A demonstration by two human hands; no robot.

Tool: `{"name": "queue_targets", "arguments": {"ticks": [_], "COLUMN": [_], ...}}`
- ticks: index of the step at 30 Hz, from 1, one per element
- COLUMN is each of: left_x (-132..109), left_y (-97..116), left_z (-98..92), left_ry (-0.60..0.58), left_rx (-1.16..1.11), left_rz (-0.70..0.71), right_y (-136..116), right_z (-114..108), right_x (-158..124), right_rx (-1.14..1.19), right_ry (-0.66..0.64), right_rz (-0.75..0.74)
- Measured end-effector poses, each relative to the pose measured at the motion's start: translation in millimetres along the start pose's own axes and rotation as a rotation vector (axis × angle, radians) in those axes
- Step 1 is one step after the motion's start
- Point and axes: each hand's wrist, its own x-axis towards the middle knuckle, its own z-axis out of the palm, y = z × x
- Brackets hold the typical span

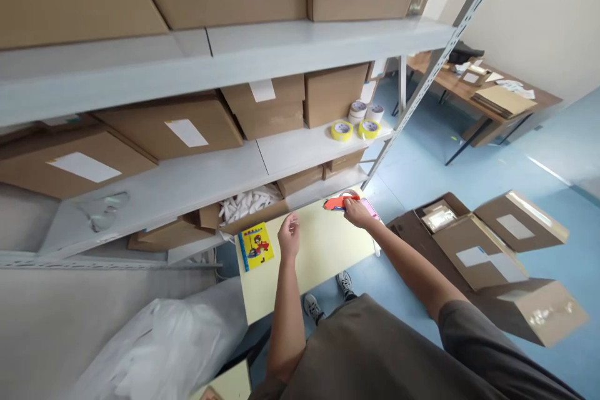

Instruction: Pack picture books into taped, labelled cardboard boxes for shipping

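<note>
My right hand (357, 212) grips a red tape dispenser (335, 202) over the far right part of the pale yellow table (323, 244). A dark, jagged edge shows at its left end, and a round roll appears just behind it. To the left, my left hand (289, 234) is raised over the table with its fingers curled in, and nothing shows in them. A yellow picture packet (255, 246) with a red and blue cartoon lies flat at the table's left end. Beside my right wrist, a pink-screened phone (370, 208) is partly covered.
Metal shelves (300, 156) with cardboard boxes (267, 106) stand right behind the table. Yellow tape rolls (342, 131) sit on the middle shelf. Open cartons (487, 250) occupy the floor at right. A large white plastic bag (178, 337) bulges at lower left.
</note>
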Motion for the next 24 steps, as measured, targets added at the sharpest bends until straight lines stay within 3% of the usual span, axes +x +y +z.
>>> {"name": "queue_targets", "arguments": {"ticks": [6,14,18,21,24], "left_x": [-41.5,-75.5,-82.9,-81.4,-78.6], "left_y": [-19.9,-49.5,-44.0,-28.5,-9.1], "left_z": [14.0,54.7,75.1,79.3,71.6], "left_ry": [-0.046,-0.104,-0.117,-0.115,-0.074], "left_rx": [0.047,0.133,0.156,0.192,0.23], "left_rz": [-0.084,-0.175,-0.188,-0.171,-0.139], "right_y": [30.7,74.0,76.0,72.1,64.9], "right_z": [74.2,142.9,143.7,121.6,89.9], "right_x": [-52.8,-53.0,-48.1,-44.4,-34.9], "right_rx": [0.019,0.084,0.117,0.136,0.189], "right_ry": [-0.275,-0.389,-0.396,-0.358,-0.247], "right_rz": [0.148,0.21,0.229,0.213,0.156]}}
